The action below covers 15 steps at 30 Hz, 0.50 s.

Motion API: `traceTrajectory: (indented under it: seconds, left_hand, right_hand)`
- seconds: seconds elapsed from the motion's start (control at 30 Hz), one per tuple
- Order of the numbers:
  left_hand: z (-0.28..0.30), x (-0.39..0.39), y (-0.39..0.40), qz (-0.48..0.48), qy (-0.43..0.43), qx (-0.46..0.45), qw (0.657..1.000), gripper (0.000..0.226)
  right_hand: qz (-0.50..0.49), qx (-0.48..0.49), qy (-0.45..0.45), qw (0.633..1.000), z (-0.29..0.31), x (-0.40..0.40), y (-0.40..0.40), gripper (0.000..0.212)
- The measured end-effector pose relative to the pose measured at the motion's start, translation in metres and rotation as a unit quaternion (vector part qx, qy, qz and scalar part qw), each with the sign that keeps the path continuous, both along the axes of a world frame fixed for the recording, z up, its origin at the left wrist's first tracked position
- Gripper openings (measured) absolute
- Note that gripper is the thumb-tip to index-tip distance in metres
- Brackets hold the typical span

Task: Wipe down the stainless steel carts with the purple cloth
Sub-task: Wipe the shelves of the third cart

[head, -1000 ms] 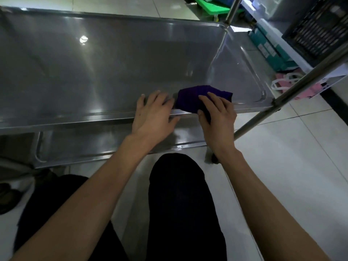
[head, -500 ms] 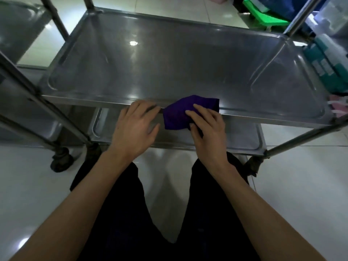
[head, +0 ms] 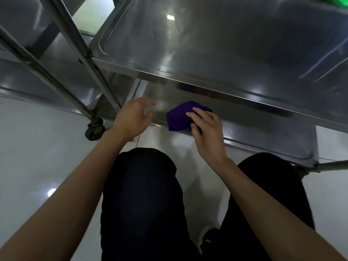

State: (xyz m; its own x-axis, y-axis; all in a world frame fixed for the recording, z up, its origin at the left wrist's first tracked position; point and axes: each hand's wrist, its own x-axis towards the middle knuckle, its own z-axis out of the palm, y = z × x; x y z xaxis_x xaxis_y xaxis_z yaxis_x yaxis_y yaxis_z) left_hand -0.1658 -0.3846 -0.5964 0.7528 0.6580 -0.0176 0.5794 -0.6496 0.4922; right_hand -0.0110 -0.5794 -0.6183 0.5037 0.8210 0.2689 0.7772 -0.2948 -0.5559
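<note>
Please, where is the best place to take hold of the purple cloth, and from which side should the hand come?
Grip the purple cloth across its bunched top, coming from above on the near side, as the right hand does. It lies wadded at the front edge of the lower shelf, and the upper shelf overhangs behind it, so the front is probably the open approach.

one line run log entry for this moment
phase: wiping lower shelf | right hand: grips purple cloth at lower shelf front edge | left hand: open, holds nothing | upper shelf: bare
</note>
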Motion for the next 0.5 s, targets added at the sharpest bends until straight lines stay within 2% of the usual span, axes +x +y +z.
traceTrajectory:
  seconds: [0.13,0.27,0.37,0.5]
  left_hand:
    - [-0.033,-0.004,0.015,0.000,0.048,-0.027,0.998,0.035]
    - [-0.061,-0.006,0.022,-0.016,0.078,-0.063,0.995,0.030]
    - [-0.080,-0.006,0.029,-0.028,0.116,-0.051,0.992,0.036]
    - [-0.103,-0.005,0.040,-0.033,0.141,-0.031,0.989,0.038]
  right_hand:
    - [-0.020,-0.045,0.061,0.997,-0.034,0.008,0.035,0.036]
    - [-0.026,-0.076,0.047,0.996,-0.064,0.017,0.066,0.036]
    - [-0.037,-0.089,0.056,0.994,-0.082,0.019,0.086,0.037]
    - [0.000,-0.142,0.088,0.986,-0.110,0.013,0.102,0.035]
